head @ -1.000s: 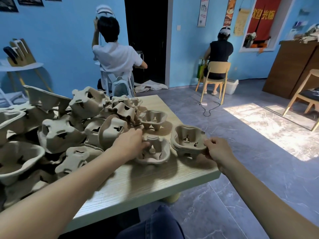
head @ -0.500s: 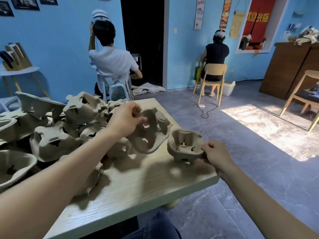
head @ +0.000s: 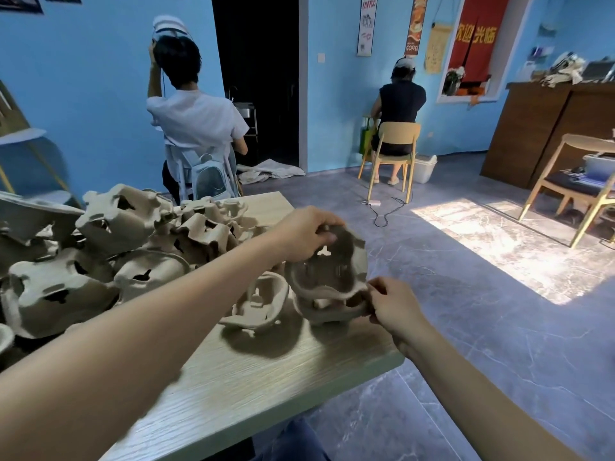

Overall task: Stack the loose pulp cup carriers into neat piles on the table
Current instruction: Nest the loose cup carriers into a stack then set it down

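Pulp-grey moulded cup carrier (head: 327, 264) in left hand (head: 301, 235) grip: fingers curled over its far rim, carrier tilted with open side toward the camera, its low edge touching the small pile of nested grey pulp carriers (head: 327, 309) at the right edge of the light wood-grain desk (head: 253, 377). Right hand (head: 394, 306) pinches the near right rim of that pile, thumb and fingers closed on it, just under the held carrier's lower edge. Pile layers can't be counted, at least two.

One single grey pulp carrier (head: 258, 304) sits open side up just left of the pile, near but apart. Big loose heap of grey pulp carriers (head: 109, 257) covers the left part of the desk, many upside down or tipped; roughly ten visible, exact count unclear.

Both forearms reach forward from the bottom of the view, left arm crossing diagonally over the desk, right arm coming in from off the desk's right side, wrist bent slightly inward.

Two seated people in the background, backs turned.
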